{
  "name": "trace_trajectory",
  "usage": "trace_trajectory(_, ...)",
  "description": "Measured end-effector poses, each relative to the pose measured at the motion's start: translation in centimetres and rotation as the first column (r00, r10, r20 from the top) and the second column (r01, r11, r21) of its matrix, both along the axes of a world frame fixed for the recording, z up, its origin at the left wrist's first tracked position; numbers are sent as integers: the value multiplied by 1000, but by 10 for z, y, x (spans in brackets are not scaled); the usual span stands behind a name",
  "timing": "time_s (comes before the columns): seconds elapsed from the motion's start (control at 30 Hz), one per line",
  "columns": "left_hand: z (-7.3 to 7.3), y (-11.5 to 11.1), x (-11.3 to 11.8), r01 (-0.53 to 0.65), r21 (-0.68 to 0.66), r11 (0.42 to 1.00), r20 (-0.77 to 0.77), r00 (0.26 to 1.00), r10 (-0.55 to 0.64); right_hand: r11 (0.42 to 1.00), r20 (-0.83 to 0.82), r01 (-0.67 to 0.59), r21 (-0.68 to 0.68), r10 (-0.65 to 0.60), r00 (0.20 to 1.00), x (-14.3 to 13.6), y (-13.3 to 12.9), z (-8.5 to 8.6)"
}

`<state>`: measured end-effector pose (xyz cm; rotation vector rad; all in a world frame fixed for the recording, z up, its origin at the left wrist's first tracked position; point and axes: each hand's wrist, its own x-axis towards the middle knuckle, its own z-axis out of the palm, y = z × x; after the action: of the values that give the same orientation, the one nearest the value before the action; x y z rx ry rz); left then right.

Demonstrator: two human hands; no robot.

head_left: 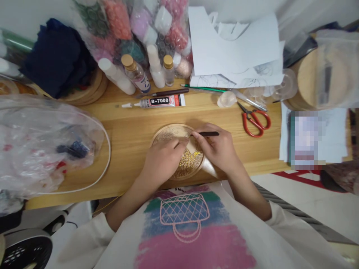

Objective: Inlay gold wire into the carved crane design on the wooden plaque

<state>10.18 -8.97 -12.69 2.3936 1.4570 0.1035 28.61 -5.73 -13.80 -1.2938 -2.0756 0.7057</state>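
On the wooden table, close to its front edge, lies a round wooden disc (168, 131) with fine dark line patterns and a gold textured area (186, 158). My left hand (165, 157) rests over the disc's left part, its fingers bent inward; whether it grips anything there is hidden. Pinched in my right hand (220, 147) is a thin dark-handled tool (209, 133), held over the disc's right side and pointing left. The tool's tip is too small to make out. A pale piece (192, 145) lies on the disc between my hands.
Behind the disc lie a B-7000 glue tube (161, 101) and a dark brush-like tool (171, 92). Red-handled scissors (255, 121) are at the right. Bottles (137, 74), papers (232, 48) and bead bags (120, 22) stand farther back. A plastic bag (42, 142) covers the left.
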Motion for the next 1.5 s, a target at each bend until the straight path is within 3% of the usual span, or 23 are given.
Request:
trace_trajectory(0.23, 1, -2, 5, -7, -32, 999, 1, 1000, 7, 995, 19, 2, -101, 0, 1000, -1, 5, 3)
trace_trajectory(0.53, 4, 1, 5, -146, -238, 960, 180, 965, 191, 989, 43, 7, -146, -1, 999, -1, 14, 11)
trace_trajectory(0.73, 6, 2, 5, -236, -311, 921, 400, 846, 352, 981, -198, 111, -158, -141, 970, 4, 4, 10)
trace_trajectory(0.83, 10, 0, 3, -272, -406, 872, 500, 733, 461, 964, -341, 155, -217, -223, 913, 7, -3, 7)
trace_trajectory(0.97, 17, -3, 0, -175, -639, 749, 602, 493, 629, 922, -510, 10, -388, -223, 830, 10, -8, 8)
trace_trajectory(1.07, 24, -6, -1, -73, -703, 708, 645, 354, 677, 852, -602, -131, -507, -241, 761, 9, -10, 12)
trace_trajectory(1.17, 28, -8, -1, -32, -730, 683, 640, 320, 699, 813, -635, -180, -554, -273, 722, 6, -12, 17)
trace_trajectory(1.4, 24, -10, 4, 12, -771, 636, 618, 249, 745, 819, -592, -106, -563, -311, 743, -1, -13, 19)
trace_trajectory(1.5, 23, -8, 4, 39, -813, 581, 567, 278, 775, 815, -586, -99, -572, -321, 744, -2, -12, 18)
